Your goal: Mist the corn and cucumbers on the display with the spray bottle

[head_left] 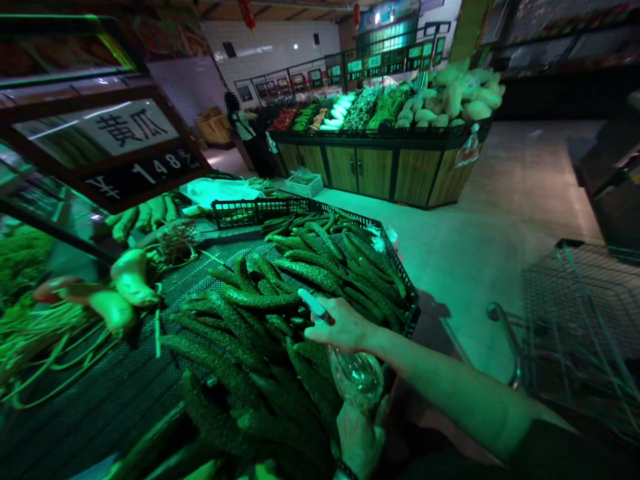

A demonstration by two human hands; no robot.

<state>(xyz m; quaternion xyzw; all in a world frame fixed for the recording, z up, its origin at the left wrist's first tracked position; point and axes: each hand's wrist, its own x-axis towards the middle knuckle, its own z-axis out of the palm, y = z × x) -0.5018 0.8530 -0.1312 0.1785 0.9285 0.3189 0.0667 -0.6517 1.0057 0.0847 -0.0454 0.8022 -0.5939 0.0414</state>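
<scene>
A heap of dark green cucumbers [280,293] fills a black mesh display stand [400,280] in front of me. My right hand [345,327] reaches over the heap with its fingers curled around a small white pen-like object [314,305] and the gathered top of a clear plastic bag [357,377], which hangs below the wrist. My left hand [357,440] is at the bottom edge, under the bag, touching its underside. The bag looks empty.
A price sign [130,143] hangs upper left above pale gourds [131,277] and long green beans [45,347]. A wire shopping cart [580,327] stands at right. A second produce stand [385,167] and a person [240,127] are across the tiled aisle.
</scene>
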